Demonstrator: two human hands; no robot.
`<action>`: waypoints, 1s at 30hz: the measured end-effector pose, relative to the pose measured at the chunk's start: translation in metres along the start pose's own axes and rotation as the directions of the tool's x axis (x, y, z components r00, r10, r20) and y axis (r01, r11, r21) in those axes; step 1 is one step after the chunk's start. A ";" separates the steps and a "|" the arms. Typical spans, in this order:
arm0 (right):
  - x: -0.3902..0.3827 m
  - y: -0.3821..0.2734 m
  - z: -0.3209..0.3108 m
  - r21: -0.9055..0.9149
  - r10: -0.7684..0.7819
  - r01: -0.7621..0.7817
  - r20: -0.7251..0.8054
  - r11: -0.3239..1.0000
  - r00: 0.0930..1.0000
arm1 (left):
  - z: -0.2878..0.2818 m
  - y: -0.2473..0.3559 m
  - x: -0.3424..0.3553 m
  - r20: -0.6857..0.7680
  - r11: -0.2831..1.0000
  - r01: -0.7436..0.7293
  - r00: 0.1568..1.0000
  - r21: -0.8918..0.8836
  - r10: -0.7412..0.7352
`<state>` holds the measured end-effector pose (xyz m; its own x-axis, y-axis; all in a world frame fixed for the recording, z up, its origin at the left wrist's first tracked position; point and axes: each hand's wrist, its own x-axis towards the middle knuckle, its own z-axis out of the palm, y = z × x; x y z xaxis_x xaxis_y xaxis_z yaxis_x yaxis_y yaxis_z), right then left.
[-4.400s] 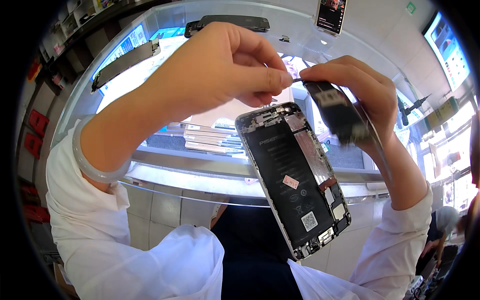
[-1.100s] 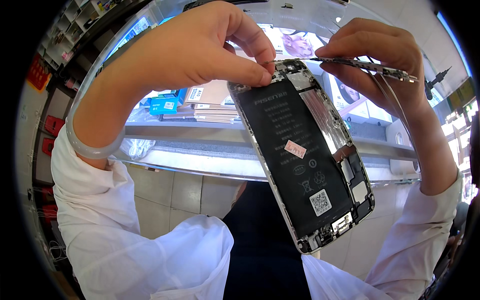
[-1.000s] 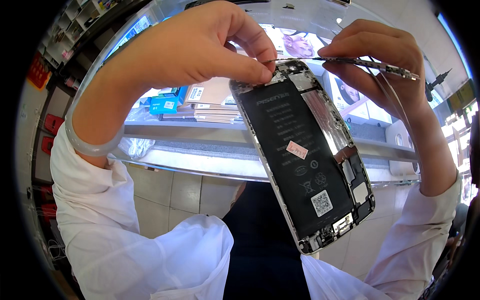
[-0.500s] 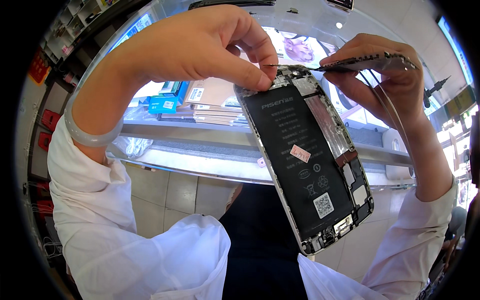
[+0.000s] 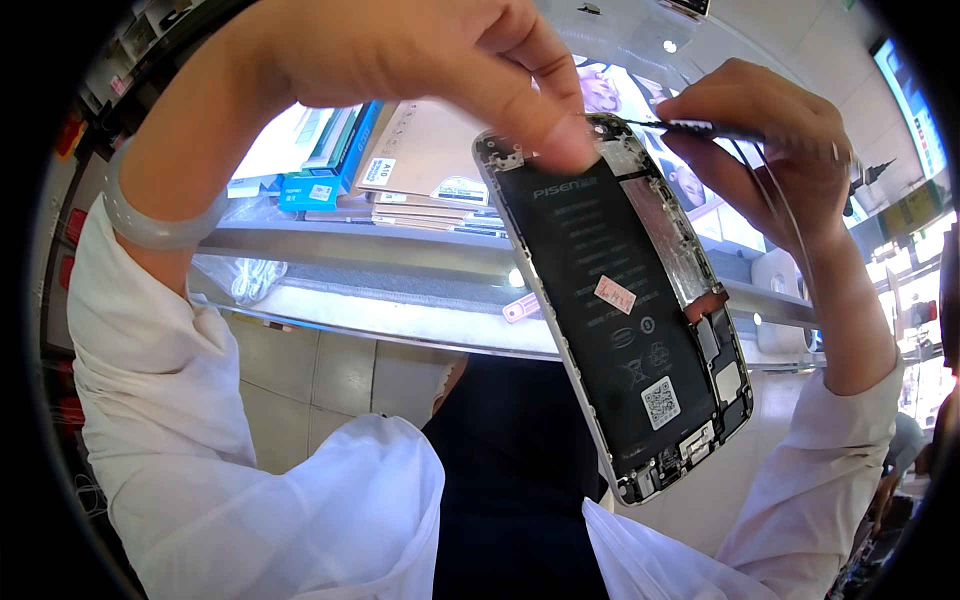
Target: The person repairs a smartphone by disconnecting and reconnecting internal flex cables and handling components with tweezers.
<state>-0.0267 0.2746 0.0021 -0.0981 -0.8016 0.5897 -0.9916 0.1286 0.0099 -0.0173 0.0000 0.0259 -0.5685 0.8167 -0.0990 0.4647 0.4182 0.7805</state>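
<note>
Working at the top end of the uncovered phone (image 5: 615, 325), which tilts across the desk's (image 5: 430, 327) near edge, the left hand (image 5: 430, 60) curls thumb and fingers close together; blur hides whether they pinch anything. Off the phone's upper right, the right hand (image 5: 770, 130) has a thin dark part (image 5: 705, 128) in a narrow pinch. A gentle touch seems called for (that left thumb covers the very spot!). Brown packets (image 5: 425, 150) and a blue box (image 5: 308, 195) lie left of the phone.
</note>
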 end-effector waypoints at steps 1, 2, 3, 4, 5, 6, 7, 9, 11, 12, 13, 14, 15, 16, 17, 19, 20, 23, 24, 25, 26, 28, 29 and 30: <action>0.002 0.000 -0.002 -0.075 -0.077 0.079 0.028 0.994 0.997 | 0.005 0.009 0.003 -0.012 0.999 0.029 1.000 -0.019 -0.029; 0.004 0.000 -0.004 -0.112 -0.142 0.149 0.062 0.983 0.988 | 0.010 0.020 0.007 -0.022 0.998 0.056 0.998 -0.039 -0.057; 0.006 0.000 -0.006 -0.124 -0.180 0.188 0.069 0.974 0.981 | 0.012 0.029 -0.003 -0.119 0.984 0.053 0.992 0.171 -0.033; 0.007 0.000 -0.007 -0.135 -0.216 0.225 0.077 0.965 0.973 | 0.023 0.043 -0.011 -0.214 0.925 0.090 0.977 0.369 -0.009; 0.009 -0.001 -0.010 -0.143 -0.218 0.235 0.126 0.961 0.968 | 0.006 0.045 -0.010 -0.121 0.938 0.136 0.987 0.318 -0.102; 0.010 -0.002 -0.011 -0.155 -0.219 0.244 0.162 0.957 0.962 | 0.004 0.042 -0.009 -0.100 0.941 0.114 0.991 0.318 -0.086; 0.011 -0.004 -0.013 -0.152 -0.205 0.236 0.196 0.960 0.959 | -0.003 0.034 -0.008 -0.081 0.951 0.073 0.995 0.299 -0.051; 0.012 -0.005 -0.015 -0.176 -0.200 0.246 0.243 0.953 0.949 | -0.009 0.015 -0.009 -0.044 0.972 0.006 0.999 0.235 0.004; 0.013 -0.006 -0.016 -0.250 -0.168 0.244 0.289 0.937 0.942 | -0.014 0.001 -0.008 -0.042 0.984 -0.064 0.997 0.169 0.072; 0.013 -0.007 -0.017 -0.261 -0.108 0.189 0.296 0.947 0.949 | -0.014 -0.006 -0.006 -0.041 0.986 -0.099 0.994 0.136 0.106; 0.013 -0.006 -0.018 -0.266 -0.118 0.204 0.306 0.942 0.945 | -0.015 -0.008 -0.004 -0.025 0.989 -0.076 0.997 0.127 0.080; 0.014 -0.005 -0.018 -0.272 -0.127 0.218 0.316 0.937 0.940 | -0.015 -0.008 -0.002 0.000 0.998 -0.030 1.000 0.047 0.030; 0.013 -0.005 -0.018 -0.270 -0.133 0.223 0.317 0.937 0.939 | -0.014 -0.007 0.000 0.025 0.999 0.020 1.000 -0.033 -0.020; 0.013 -0.004 -0.019 -0.268 -0.138 0.229 0.317 0.936 0.938 | -0.014 -0.004 0.001 0.049 0.991 0.074 0.996 -0.108 -0.069; 0.013 -0.003 -0.019 -0.258 -0.134 0.218 0.307 0.941 0.942 | -0.013 -0.003 0.002 0.086 0.981 0.093 0.993 -0.172 -0.080; 0.012 -0.002 -0.020 -0.237 -0.134 0.212 0.307 0.948 0.942 | -0.013 0.002 0.003 0.123 0.969 0.149 0.984 -0.195 -0.127; 0.012 -0.002 -0.020 -0.227 -0.136 0.214 0.317 0.950 0.939 | -0.015 0.006 0.002 0.123 0.970 0.185 0.978 -0.157 -0.167; 0.013 -0.001 -0.021 -0.235 -0.124 0.211 0.337 0.949 0.933 | -0.016 0.010 0.003 0.141 0.975 0.194 0.974 -0.111 -0.177; 0.013 0.000 -0.021 -0.237 -0.126 0.215 0.340 0.948 0.932 | -0.016 0.011 0.003 0.143 0.975 0.192 0.974 -0.109 -0.176; 0.014 0.001 -0.021 -0.239 -0.128 0.219 0.344 0.946 0.930 | -0.016 0.011 0.004 0.145 0.976 0.191 0.974 -0.106 -0.174; 0.014 0.002 -0.021 -0.234 -0.140 0.229 0.345 0.945 0.928 | -0.016 0.012 0.003 0.139 0.974 0.201 0.973 -0.103 -0.186; 0.014 0.002 -0.022 -0.238 -0.143 0.233 0.344 0.943 0.928 | -0.015 0.010 0.004 0.121 0.972 0.192 0.977 -0.134 -0.177; 0.014 0.002 -0.023 -0.244 -0.134 0.226 0.343 0.943 0.930 | -0.013 0.006 0.005 0.109 0.970 0.173 0.982 -0.170 -0.156; 0.013 0.002 -0.023 -0.249 -0.134 0.226 0.338 0.942 0.931 | -0.013 0.006 0.005 0.104 0.968 0.167 0.983 -0.187 -0.149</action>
<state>-0.0283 0.2781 0.0286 0.0132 -0.9614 0.2747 -0.9353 0.0853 0.3433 -0.0264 0.0009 0.0380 -0.5574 0.7823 -0.2782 0.2284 0.4666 0.8545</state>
